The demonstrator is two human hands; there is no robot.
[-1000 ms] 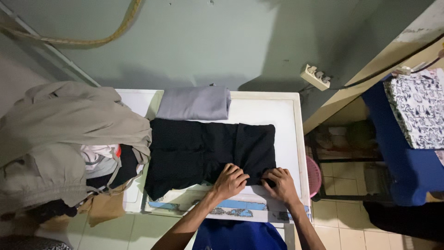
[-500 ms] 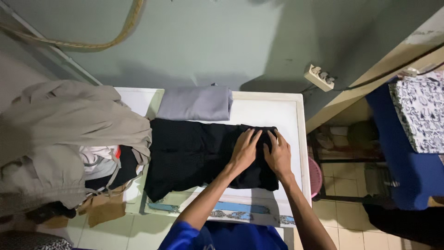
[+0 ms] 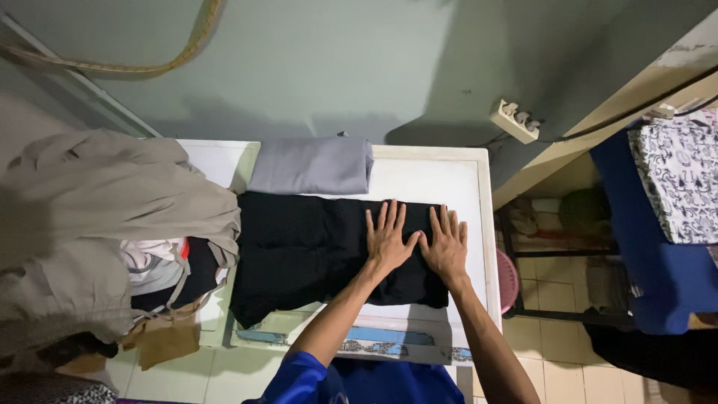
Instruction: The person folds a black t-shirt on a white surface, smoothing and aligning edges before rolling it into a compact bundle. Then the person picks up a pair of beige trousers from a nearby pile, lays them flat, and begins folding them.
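A black garment (image 3: 314,247) lies spread across the middle of the white table (image 3: 464,172), its long side running from the table's left part toward the right edge. No box or basket shows on the table; what it carries is loose cloth. A folded grey cloth (image 3: 313,165) sits along the far edge, touching the black garment's far side. A heap of beige and mixed clothes (image 3: 105,224) covers the left end and spills over the left edge, overlapping the garment's left end.

Both hands lie flat on the right part of the garment, palms down, fingers stretched out and slightly fanned, gripping nothing. The left hand (image 3: 389,238) and the right hand (image 3: 446,243) sit side by side with thumbs nearly touching, fingertips pointing to the far edge and stopping just short of the garment's far hem.

Half a second ago the hands were closer together and partly overlapped near the garment's far right corner; a second ago they were at its near edge. Now they rest level in the middle of the right section, and the cloth beneath looks flatter.

The garment extends under both palms and past the right hand toward the table's right edge.
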